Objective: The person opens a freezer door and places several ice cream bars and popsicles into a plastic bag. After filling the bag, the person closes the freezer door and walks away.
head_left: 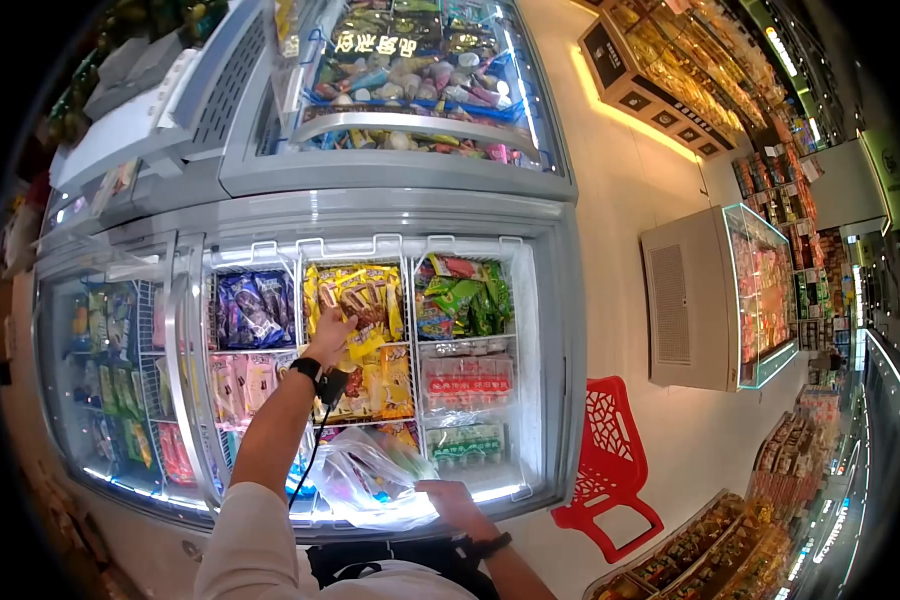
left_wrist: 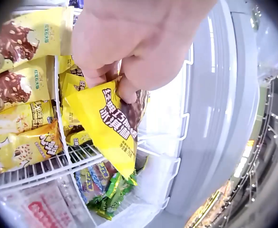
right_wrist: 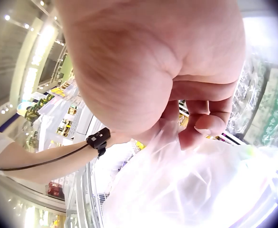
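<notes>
My left hand (head_left: 332,338) reaches over the yellow ice cream packs (head_left: 375,290) in the freezer's middle compartment. In the left wrist view its thumb and fingers (left_wrist: 129,47) pinch a yellow wrapper with a chocolate picture (left_wrist: 108,123). My right hand (head_left: 454,504) is near the freezer's front edge, gripping the edge of a clear plastic bag (head_left: 365,475). The right wrist view shows the curled fingers of this hand (right_wrist: 153,71) around the film of the bag (right_wrist: 200,180), which hangs below them.
Wire dividers part purple packs (head_left: 255,308), green packs (head_left: 465,300), pink packs (head_left: 240,385) and red-labelled bottles or packs (head_left: 467,380). The freezer's rim (head_left: 560,330) runs along the right. A red basket or chair (head_left: 610,450) stands on the floor beyond it.
</notes>
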Available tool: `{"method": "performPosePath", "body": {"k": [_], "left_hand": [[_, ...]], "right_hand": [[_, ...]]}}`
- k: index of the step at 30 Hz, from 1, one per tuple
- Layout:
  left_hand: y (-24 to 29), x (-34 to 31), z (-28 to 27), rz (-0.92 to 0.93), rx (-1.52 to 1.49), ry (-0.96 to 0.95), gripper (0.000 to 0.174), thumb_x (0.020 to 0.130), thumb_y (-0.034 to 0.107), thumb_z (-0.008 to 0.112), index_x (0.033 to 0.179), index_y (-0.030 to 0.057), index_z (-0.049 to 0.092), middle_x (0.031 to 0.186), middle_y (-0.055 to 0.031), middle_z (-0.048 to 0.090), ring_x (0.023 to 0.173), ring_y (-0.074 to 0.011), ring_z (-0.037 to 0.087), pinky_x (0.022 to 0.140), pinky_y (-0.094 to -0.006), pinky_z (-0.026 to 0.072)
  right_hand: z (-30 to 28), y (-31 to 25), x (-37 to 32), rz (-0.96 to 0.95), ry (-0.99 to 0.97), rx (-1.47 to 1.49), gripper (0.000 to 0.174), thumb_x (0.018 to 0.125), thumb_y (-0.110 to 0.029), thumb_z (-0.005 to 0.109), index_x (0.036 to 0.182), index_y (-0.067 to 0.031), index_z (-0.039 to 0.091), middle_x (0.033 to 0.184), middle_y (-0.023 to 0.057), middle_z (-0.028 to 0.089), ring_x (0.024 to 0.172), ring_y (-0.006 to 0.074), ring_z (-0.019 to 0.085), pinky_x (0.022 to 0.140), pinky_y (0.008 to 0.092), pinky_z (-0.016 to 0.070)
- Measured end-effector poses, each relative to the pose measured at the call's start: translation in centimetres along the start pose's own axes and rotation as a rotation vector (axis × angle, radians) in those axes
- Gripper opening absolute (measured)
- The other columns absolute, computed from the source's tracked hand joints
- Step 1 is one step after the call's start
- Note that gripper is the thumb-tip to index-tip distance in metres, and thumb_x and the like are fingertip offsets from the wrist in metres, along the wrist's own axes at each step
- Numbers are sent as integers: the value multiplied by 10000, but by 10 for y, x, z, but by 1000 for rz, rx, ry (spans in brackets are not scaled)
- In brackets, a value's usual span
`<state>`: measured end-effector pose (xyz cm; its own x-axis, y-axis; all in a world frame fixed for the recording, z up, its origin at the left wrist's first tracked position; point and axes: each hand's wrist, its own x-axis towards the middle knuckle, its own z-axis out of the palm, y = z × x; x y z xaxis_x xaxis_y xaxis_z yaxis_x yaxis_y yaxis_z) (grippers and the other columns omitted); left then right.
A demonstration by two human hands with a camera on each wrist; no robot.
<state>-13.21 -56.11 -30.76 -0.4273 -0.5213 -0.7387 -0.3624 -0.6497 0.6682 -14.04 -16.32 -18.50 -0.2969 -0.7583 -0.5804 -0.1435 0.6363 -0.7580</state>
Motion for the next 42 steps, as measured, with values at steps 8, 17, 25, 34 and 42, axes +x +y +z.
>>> {"method": "performPosePath", "body": {"k": [8, 17, 25, 34, 42], "left_hand": [[13, -142, -19, 105, -238, -179, 613, 882, 46, 683, 1401, 34, 358, 1058, -44, 538, 768, -92, 501, 574, -249, 420], [1, -289, -48, 243, -589, -563, 722, 901, -63, 569, 1509, 203, 285, 963, -14, 548, 866, -108, 566, 790, -291, 500], [1, -391, -61, 244, -856, -705, 763, 849, -112, 413, 1526, 195, 236, 1463, -118, 417, 1278, -270, 492, 1066, -426, 396], [2, -444, -63, 402, -820, -627, 594, 885, 69, 398, 1473, 34, 316, 1450, -94, 426, 1338, -220, 411, 1110, -347, 320], [14, -456, -60, 368, -816, -794, 645, 976, 610, 313, 1288, 76, 494, 995, -98, 609, 598, -121, 369, 543, -273, 349]], "right_hand": [[14, -11, -14, -95, 27, -197, 249, 854, -92, 538, 1034, -46, 703, 1013, 186, 685, 950, 358, 644, 855, 400, 506], [19, 5, -14, -194, 55, -368, 250, 829, -124, 549, 994, -77, 731, 980, 199, 684, 918, 376, 648, 862, 421, 511], [22, 8, -20, -173, 27, -409, 255, 794, -82, 570, 980, -97, 743, 975, 216, 685, 947, 381, 642, 905, 412, 494], [38, -6, -29, -164, 29, -431, 331, 790, -47, 563, 1069, -116, 728, 1046, 199, 688, 1004, 331, 651, 949, 364, 474], [43, -2, -27, -179, 41, -390, 336, 789, 2, 557, 1060, -102, 726, 1060, 188, 687, 1013, 320, 649, 947, 361, 474]]}}
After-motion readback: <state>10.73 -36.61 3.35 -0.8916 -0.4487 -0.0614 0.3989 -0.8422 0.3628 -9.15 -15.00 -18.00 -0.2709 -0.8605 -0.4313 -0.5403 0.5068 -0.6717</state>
